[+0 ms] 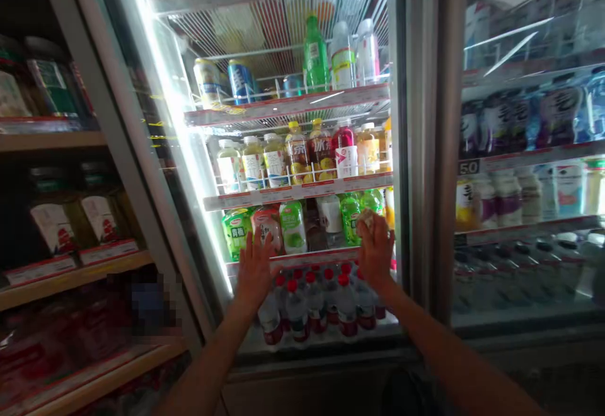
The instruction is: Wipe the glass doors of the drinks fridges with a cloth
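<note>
My left hand (255,272) is raised with its fingers spread, in front of the pink-labelled bottle (266,224) on the lower wire shelf. Nothing is in it. Bunched in the fingers of my right hand (377,257) is a pale crumpled cloth (365,222), near the green-labelled bottles (350,214) at the right of the same shelf. Whether the cloth touches a bottle I cannot tell. Between my hands stand a light green bottle (293,227) and a white-labelled container (329,214). Below them are several clear bottles with red caps (292,287).
A lit fridge shelf edge (302,192) carries tea and juice bottles; cans and a green bottle (316,57) stand higher. A metal door post (425,151) borders the right, with another stocked fridge beyond. Wooden shelves (51,142) with bottles are at left.
</note>
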{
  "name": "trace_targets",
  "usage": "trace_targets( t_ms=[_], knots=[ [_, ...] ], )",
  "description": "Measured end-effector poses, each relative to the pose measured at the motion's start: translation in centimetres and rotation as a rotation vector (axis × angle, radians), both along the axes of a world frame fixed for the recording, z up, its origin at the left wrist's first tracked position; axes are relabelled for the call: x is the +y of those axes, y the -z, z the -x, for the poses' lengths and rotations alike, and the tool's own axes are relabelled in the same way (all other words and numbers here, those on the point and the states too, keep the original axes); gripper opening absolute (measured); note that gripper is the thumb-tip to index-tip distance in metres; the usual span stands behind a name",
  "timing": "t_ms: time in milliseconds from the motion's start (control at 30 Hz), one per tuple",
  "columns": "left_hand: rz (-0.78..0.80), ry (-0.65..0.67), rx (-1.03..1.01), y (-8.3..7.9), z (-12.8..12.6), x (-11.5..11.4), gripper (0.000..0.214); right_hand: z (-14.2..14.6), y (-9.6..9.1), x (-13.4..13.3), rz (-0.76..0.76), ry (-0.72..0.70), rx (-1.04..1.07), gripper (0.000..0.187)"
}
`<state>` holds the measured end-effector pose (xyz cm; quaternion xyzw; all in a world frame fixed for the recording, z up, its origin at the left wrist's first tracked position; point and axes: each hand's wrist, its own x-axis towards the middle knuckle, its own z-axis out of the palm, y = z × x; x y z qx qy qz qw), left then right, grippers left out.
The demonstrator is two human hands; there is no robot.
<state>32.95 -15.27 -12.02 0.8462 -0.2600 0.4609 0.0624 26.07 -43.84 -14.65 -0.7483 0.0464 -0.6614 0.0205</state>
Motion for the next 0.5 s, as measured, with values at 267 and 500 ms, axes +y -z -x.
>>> trace_targets(
  t_ms=[267,500],
  knots=[
    [-0.056,0.002,-0.046,0.0,0.4,0.6,0.078,-0.6,3.3,5.4,0.447,-0.205,0.192,0.048],
    [-0.002,-0.071,-0.007,1.8,0.5,0.0,0.074,0.9,1.4,-0.8,-0.052,0.023,0.025,0.057]
  ],
)
